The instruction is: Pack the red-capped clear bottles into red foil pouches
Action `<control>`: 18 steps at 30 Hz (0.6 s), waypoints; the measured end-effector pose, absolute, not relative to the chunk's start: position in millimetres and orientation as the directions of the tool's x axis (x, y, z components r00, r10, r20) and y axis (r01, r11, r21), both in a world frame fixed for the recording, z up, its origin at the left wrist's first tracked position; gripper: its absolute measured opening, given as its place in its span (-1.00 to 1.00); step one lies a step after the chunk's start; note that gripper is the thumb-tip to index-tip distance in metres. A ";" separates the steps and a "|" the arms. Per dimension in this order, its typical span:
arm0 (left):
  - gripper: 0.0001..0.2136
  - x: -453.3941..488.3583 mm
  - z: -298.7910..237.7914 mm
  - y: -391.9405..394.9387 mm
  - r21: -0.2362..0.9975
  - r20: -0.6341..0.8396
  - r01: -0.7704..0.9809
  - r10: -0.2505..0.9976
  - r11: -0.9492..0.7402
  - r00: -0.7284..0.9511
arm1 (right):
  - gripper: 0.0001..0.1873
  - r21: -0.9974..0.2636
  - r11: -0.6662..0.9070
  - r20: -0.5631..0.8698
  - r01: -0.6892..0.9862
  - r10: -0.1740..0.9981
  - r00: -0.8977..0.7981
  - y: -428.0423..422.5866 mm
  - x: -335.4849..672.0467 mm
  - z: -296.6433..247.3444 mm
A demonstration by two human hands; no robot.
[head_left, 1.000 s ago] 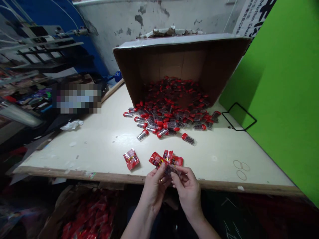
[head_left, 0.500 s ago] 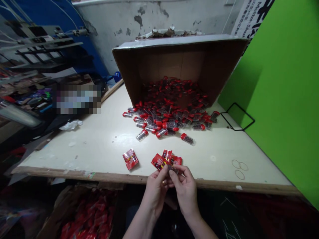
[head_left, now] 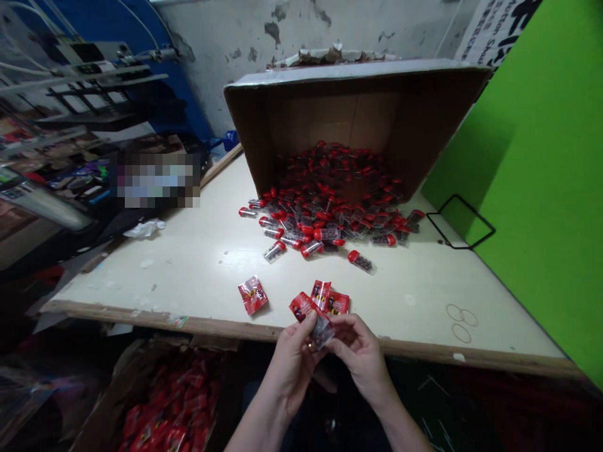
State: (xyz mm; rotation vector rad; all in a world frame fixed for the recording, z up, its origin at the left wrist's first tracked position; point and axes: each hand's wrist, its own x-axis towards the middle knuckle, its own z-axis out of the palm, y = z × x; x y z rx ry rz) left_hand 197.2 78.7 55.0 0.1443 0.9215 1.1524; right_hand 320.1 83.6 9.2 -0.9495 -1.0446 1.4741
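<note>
At the table's front edge, my left hand (head_left: 294,351) pinches a small plastic packet (head_left: 321,329) between thumb and fingers. Its upper part is printed red, and its clear lower part shows dark contents. My right hand (head_left: 362,348) is closed at the packet's lower right edge, thumb against it; its fingertips are partly hidden. Just beyond my hands lie two similar red packets (head_left: 339,303), overlapping. Another red packet (head_left: 253,295) lies apart to the left. Several clear capsule-shaped tubes with red caps (head_left: 325,235) and dark round pieces inside are heaped farther back.
A cardboard box (head_left: 245,138) lies on its side, tubes spilling from its mouth. Below the table at left, another box (head_left: 94,408) holds red packets. At right are a black wire frame (head_left: 464,245), rubber bands (head_left: 461,333) and a green panel (head_left: 541,220).
The packet in my hands has tilted and its clear lower part now shows. My right hand has shifted slightly outward to its edge. The whole view has moved a little.
</note>
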 end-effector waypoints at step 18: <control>-0.80 208.1 52.0 72.3 0.567 -0.552 -0.723 0.833 0.395 0.022 | -0.76 -0.946 -0.130 -0.101 -0.297 0.989 -0.110 84.7 312.4 1.0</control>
